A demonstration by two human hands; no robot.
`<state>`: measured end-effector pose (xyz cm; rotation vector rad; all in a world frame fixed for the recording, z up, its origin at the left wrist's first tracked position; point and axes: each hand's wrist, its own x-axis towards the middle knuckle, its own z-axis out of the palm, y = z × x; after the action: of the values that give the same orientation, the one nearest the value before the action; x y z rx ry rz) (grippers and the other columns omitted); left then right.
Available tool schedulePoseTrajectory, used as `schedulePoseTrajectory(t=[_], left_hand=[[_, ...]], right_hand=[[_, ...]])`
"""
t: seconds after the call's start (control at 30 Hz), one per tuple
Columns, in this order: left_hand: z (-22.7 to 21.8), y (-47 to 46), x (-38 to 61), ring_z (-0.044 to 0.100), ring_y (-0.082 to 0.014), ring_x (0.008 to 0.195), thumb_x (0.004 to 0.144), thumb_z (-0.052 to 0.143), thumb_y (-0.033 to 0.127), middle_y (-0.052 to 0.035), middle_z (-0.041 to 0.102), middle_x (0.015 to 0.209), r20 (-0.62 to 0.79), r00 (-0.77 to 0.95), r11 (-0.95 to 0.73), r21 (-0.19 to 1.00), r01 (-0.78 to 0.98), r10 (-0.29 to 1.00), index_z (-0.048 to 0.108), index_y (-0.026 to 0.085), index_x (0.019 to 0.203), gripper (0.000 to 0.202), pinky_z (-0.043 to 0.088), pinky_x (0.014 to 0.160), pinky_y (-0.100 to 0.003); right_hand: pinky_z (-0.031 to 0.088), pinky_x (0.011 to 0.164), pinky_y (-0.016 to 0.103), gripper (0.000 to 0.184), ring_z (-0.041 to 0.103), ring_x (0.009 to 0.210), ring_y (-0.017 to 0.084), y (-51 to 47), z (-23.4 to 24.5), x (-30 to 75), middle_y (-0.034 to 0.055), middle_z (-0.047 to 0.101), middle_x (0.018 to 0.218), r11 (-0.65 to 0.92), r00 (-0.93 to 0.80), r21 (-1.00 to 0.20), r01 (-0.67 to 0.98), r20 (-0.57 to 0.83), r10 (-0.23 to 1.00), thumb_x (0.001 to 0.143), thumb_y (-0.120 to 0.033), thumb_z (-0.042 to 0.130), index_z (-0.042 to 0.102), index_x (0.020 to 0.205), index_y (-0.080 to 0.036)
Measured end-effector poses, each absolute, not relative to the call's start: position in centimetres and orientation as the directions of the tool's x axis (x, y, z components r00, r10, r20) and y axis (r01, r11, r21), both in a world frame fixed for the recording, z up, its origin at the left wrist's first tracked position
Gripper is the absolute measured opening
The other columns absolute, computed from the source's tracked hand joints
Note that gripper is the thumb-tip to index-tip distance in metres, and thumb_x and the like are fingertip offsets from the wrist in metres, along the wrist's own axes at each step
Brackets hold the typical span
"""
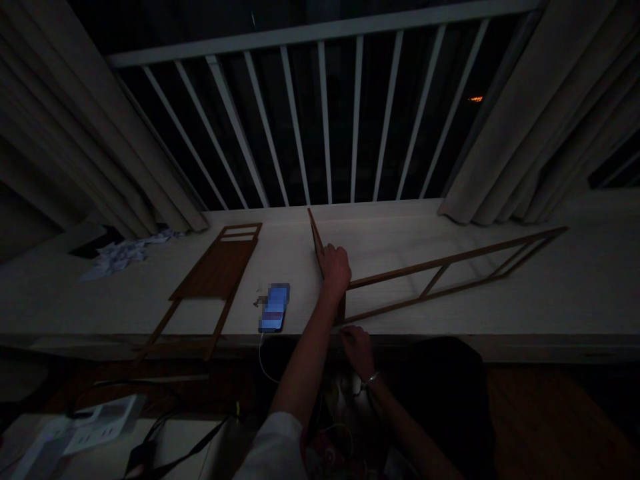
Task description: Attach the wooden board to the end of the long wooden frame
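A brown wooden frame with long side rails and crossbars lies along the white ledge, its far end to the right. A narrow piece at its left end stands up, and my left hand is closed around that piece. My right hand is just below the frame's near left corner, at the ledge's front edge. Its fingers are curled together; whatever they may hold is too dark and small to make out. A lit phone with a white cable lies left of my left arm.
A second wooden piece, with a slatted panel and legs, lies at left, its legs over the ledge's edge. Beyond stand a white railing and curtains. At lower left is a power strip with dark cables. Patterned cloth lies far left.
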<state>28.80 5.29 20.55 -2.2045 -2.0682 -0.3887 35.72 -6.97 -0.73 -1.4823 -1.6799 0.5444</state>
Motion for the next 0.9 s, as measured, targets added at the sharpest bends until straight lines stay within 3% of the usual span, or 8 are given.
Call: schedulePoseTrajectory(t=[0.9], left_hand=[[20.29,5.31,28.75,0.044,-0.0227,0.103,0.077,0.038,0.008,-0.0151,0.051,0.105,0.277,0.060,-0.087,0.084,0.993,0.959,0.053,0.010,0.093,0.021,0.024,0.092,-0.040]], right_hand=[[0.033,0.074,0.030,0.015,0.054,0.080,0.018,-6.75,-1.44,35.38,0.0028,0.065,0.080,0.210,0.041,-0.688,0.695,0.330,0.943,0.078,-0.026,0.049,0.062,0.080,-0.021]])
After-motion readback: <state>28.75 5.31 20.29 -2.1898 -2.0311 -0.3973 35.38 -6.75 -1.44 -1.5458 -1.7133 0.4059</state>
